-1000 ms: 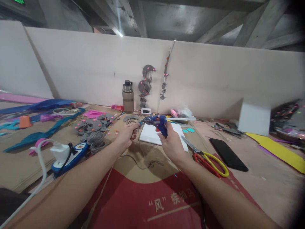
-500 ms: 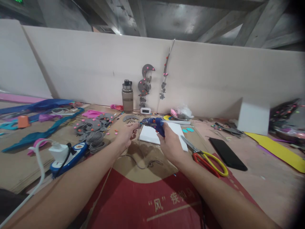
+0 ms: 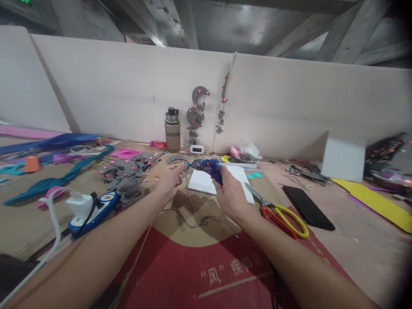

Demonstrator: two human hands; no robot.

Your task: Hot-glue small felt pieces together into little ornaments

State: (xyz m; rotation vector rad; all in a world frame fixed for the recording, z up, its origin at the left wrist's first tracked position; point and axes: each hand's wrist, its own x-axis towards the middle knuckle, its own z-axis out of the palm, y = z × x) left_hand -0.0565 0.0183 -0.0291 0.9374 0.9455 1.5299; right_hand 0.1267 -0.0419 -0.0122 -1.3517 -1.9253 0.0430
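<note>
My right hand [image 3: 233, 195] is wrapped round the handle of a blue hot glue gun [image 3: 216, 170], its nozzle aimed left over a white board [image 3: 199, 182]. At the nozzle's side, my left hand [image 3: 170, 182] pinches a thin grey cord [image 3: 188, 195]. From those fingertips the cord runs down to the cardboard and lies there in loose curves. A small blue bit shows at the fingertips, too tiny to name. The glue gun's tip sits close by the left fingers; I cannot tell if they touch.
Scissors [image 3: 283, 216] with red and yellow handles and a black phone [image 3: 307, 208] lie right. A blue power strip [image 3: 93, 212], grey cord bundle [image 3: 129, 189] and grey felt pieces [image 3: 124, 169] are left. Behind stand a bottle [image 3: 173, 133] and a small white clock [image 3: 196, 149].
My left fingertips have drawn slightly left, and the gap to the glue gun's nozzle looks a little wider. The right hand keeps the gun in nearly the same place.
</note>
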